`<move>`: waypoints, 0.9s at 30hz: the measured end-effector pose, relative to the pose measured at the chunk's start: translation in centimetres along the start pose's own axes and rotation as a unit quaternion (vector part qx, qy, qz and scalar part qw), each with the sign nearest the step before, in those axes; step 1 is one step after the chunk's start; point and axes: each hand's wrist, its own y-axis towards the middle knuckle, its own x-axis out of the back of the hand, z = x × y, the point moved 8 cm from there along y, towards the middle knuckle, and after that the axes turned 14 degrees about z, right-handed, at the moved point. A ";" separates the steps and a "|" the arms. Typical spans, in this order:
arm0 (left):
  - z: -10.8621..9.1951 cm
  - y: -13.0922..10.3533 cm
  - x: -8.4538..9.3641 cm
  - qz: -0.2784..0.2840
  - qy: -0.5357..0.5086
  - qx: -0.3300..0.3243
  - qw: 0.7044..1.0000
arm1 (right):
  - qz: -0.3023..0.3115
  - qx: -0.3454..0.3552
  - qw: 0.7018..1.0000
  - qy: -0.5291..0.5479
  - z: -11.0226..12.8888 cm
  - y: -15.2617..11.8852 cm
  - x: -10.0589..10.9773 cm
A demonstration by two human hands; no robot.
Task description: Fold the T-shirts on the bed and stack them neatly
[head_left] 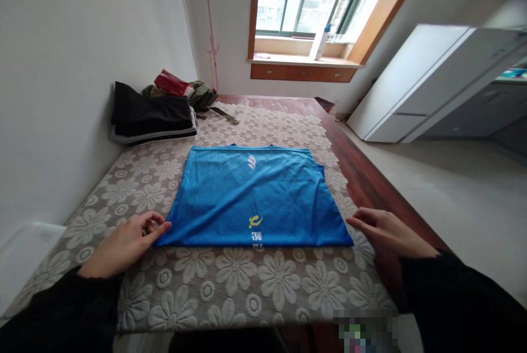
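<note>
Both hands [135, 240] edge the blue garment [251, 196] — flat, folded — on patterned cloth [280, 281].

Floral cloth [280, 279] on a reddish-brown table [359, 169] bears blue fabric [259, 194], dark folded clothes [152, 114] and olive fabric [202, 95].

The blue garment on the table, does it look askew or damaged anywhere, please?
The blue garment looks slightly askew: bits of an under layer poke out past its far edge and right side, so the fold looks uneven. I see no spill or tear.
</note>
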 end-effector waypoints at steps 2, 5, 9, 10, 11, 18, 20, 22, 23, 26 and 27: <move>1.0 -0.8 -0.7 -0.004 -0.018 -0.002 1.000 | 0.015 -0.006 1.000 0.019 -0.1 -1.3 -1.8; 1.5 -1.2 -1.1 -0.007 -0.026 -0.003 1.000 | 0.006 -0.006 0.999 0.037 0.7 -1.8 -3.1; 1.3 -1.9 -1.9 0.040 -0.048 0.007 0.998 | -0.008 -0.018 0.997 0.071 1.3 -1.7 -3.9; 1.3 -2.2 -2.1 0.051 -0.058 0.012 0.997 | -0.005 -0.023 0.996 0.081 1.0 -1.7 -4.1; 1.3 -2.5 -2.4 0.060 -0.070 0.015 0.996 | 0.001 -0.025 0.995 0.092 0.6 -1.8 -4.4; 2.3 -3.7 -2.6 0.047 -0.145 0.025 0.988 | 0.033 -0.045 0.977 0.207 -2.9 -3.2 -5.2; 2.0 -3.8 -2.9 0.059 -0.175 0.021 0.983 | 0.034 -0.063 0.966 0.248 -2.9 -3.6 -5.3; 1.6 -3.8 -3.4 0.074 -0.209 0.017 0.975 | 0.031 -0.074 0.959 0.272 -2.4 -3.8 -5.3; 1.5 -3.7 -3.6 0.081 -0.220 0.018 0.972 | 0.025 -0.076 0.957 0.279 -2.1 -3.8 -5.3; 1.5 -3.7 -4.1 0.095 -0.218 0.029 0.971 | 0.002 -0.070 0.952 0.298 -1.3 -3.8 -5.2; 1.6 -3.7 -4.0 0.089 -0.207 0.032 0.974 | -0.005 -0.067 0.950 0.306 -1.2 -3.9 -5.3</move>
